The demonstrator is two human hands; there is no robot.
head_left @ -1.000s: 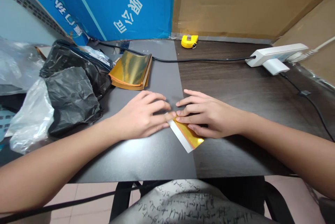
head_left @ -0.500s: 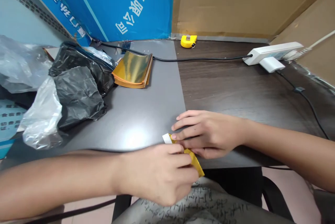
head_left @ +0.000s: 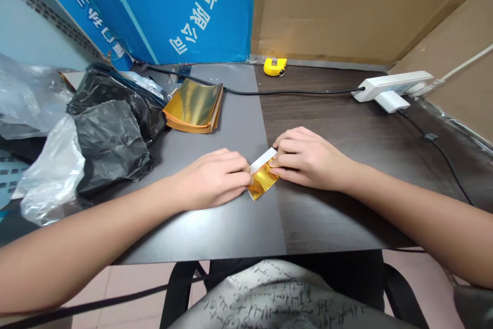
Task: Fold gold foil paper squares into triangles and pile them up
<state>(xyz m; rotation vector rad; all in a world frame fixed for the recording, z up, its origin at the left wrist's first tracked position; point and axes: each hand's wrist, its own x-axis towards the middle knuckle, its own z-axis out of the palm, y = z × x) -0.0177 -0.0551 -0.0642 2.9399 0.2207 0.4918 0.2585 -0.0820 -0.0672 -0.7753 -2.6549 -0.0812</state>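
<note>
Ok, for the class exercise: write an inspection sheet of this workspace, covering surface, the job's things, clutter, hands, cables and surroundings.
Surface: grey mat on the left, dark wood desk on the right.
Job's things: gold foil strip with a white paper edge, lying across the mat's edge; foil stack on the mat.
Clutter: black plastic bags, clear plastic bag, yellow tape measure.
Hands: left hand and right hand both have fingertips on the strip.
Cables: black cable runs to a white power strip; thin cable at right.
Surroundings: blue printed board, cardboard.
</note>
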